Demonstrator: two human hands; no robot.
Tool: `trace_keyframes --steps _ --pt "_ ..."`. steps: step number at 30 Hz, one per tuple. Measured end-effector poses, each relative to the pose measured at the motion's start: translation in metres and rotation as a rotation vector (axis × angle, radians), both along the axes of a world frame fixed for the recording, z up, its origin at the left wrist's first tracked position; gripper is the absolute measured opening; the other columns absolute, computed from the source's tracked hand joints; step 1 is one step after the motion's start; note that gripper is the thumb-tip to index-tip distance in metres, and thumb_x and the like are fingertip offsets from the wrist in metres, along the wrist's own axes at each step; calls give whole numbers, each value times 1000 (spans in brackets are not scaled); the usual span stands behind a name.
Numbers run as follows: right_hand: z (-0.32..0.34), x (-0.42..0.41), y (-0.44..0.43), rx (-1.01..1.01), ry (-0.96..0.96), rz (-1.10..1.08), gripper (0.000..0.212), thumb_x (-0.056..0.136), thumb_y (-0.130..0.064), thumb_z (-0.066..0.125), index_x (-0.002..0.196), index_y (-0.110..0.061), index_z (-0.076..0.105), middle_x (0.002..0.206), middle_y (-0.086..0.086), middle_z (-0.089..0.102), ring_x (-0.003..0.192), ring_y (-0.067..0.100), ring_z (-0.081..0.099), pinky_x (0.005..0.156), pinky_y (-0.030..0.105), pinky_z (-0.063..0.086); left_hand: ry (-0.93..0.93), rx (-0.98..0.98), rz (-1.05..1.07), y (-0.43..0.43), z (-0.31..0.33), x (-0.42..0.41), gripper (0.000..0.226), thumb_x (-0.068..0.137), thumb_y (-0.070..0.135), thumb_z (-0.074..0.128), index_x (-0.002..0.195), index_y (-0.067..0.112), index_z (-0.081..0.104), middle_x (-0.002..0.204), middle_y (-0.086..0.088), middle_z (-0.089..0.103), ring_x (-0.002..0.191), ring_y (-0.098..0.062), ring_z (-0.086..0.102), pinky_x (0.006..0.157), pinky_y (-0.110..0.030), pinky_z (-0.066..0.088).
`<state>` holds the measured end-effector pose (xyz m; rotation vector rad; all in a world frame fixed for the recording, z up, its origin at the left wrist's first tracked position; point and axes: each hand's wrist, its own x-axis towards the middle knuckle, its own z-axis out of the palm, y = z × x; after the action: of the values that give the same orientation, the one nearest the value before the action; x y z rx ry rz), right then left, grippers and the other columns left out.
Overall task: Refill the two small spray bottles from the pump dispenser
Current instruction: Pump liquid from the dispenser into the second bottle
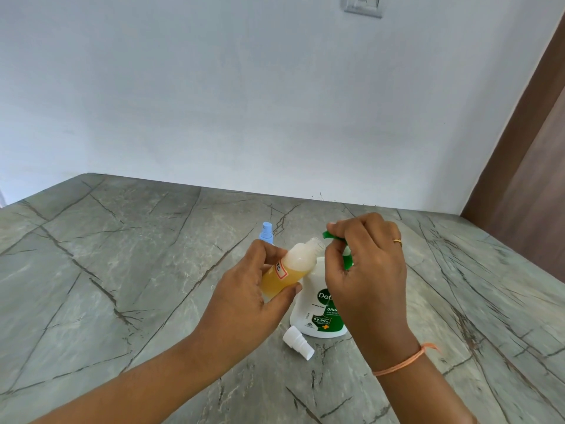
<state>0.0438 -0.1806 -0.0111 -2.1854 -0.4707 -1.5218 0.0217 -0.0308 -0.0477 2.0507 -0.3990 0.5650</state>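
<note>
My left hand [247, 289] grips a small clear spray bottle [290, 267] with amber liquid in it, tilted so its open neck points up and right toward the green pump nozzle. My right hand [363, 270] curls around the green pump head [339, 243] of the white pump dispenser [318, 313], which stands upright on the counter. The small bottle's white spray cap [298, 342] lies on its side in front of the dispenser. A second small spray bottle with a blue top [266, 232] stands behind my left hand, mostly hidden.
Everything rests on a grey marble-patterned counter [137, 270] that meets a pale wall at the back. A brown door or panel [532, 185] runs along the right side. A wall switch plate [363, 6] sits high above.
</note>
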Motion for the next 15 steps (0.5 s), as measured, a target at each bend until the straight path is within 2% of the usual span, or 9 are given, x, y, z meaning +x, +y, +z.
trace_keyframes --steps 3,7,15 --pt "-1 0 1 0 -14 6 17 78 -6 49 78 -3 65 76 7 58 70 26 52 70 16 27 -11 -16 -7 0 2 0 33 78 35 69 96 45 43 97 29 59 93 8 57 73 -9 49" --pt "-2 -2 2 8 -7 23 18 79 -8 47 78 -4 65 77 7 58 72 22 50 68 19 31 -23 -41 -13 1 2 -2 31 78 32 70 97 40 46 94 21 63 90 1 61 74 -21 54" --pt "1 -2 0 2 32 7 18 79 -10 48 83 -6 65 80 5 57 75 21 49 68 16 28 -5 -36 -21 0 1 -2 32 78 34 70 97 42 45 96 21 62 93 2 60 75 -20 53"
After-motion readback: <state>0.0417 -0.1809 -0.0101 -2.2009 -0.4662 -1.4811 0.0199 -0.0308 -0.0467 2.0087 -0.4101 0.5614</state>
